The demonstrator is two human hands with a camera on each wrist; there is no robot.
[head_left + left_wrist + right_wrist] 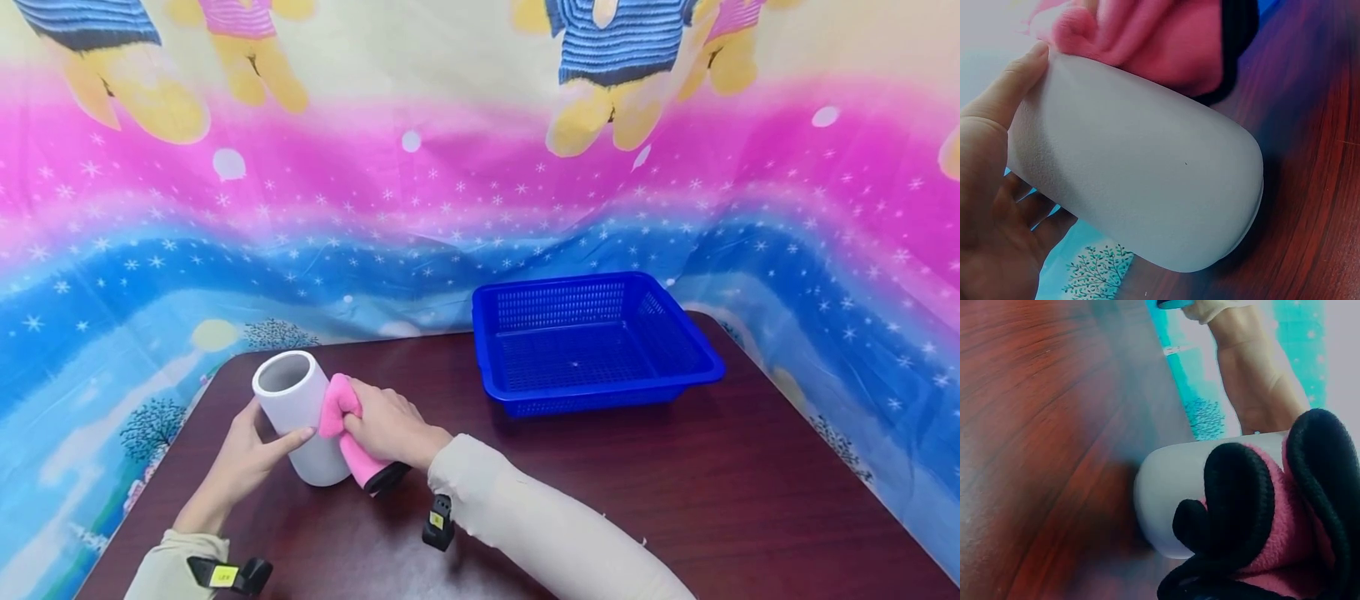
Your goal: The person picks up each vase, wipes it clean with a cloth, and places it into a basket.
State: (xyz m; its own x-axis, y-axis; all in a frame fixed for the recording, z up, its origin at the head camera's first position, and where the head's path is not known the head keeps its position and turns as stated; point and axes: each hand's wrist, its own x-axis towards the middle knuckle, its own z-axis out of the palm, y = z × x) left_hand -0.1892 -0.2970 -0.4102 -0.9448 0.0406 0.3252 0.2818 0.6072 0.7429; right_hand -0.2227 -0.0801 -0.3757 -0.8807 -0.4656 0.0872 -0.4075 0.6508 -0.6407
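A white vase [298, 406], cylindrical with a round open mouth, stands at the left of the table. My left hand [238, 464] holds it from the left side, with the thumb across the front and the fingers behind. In my right hand [392, 427] is a bunched pink cloth with dark edging [362, 460], held against the vase's right side near the upper half. The left wrist view shows the vase's smooth wall [1141, 162] with a tiny dark mark. Folds of the cloth [1282, 531] hide part of the vase in the right wrist view.
A blue plastic basket [592, 396] with perforated walls sits at the back right of the dark red-brown table [600, 475]. Behind the table hangs a printed curtain [420, 192]. Each sleeve carries a black wrist device, such as the right one [438, 523].
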